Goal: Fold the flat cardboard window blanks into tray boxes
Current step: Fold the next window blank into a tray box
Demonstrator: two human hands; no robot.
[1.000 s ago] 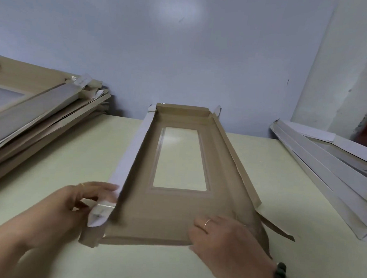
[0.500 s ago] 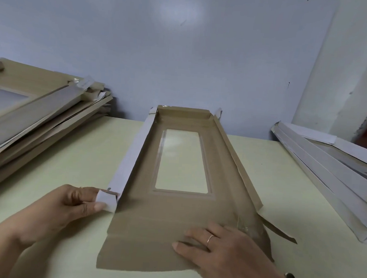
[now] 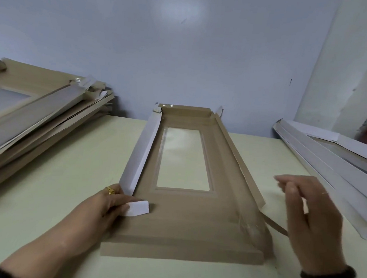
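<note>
A brown cardboard window blank lies lengthwise on the pale table, its clear window in the middle. Its far end wall and both long side walls stand folded up; the near end flap lies flat. My left hand holds the white corner tab at the near end of the left wall, folding it inward over the base. My right hand hovers blurred in the air to the right of the blank, fingers loosely spread, holding nothing.
A stack of flat brown blanks lies at the left against the wall. A pile of white-sided folded boxes sits at the right. The pale green table runs to the blue wall behind.
My right hand has lifted off the near right of the blank and moved out to the right. My left hand has bent the white tab inward. The near flap lies flat.
</note>
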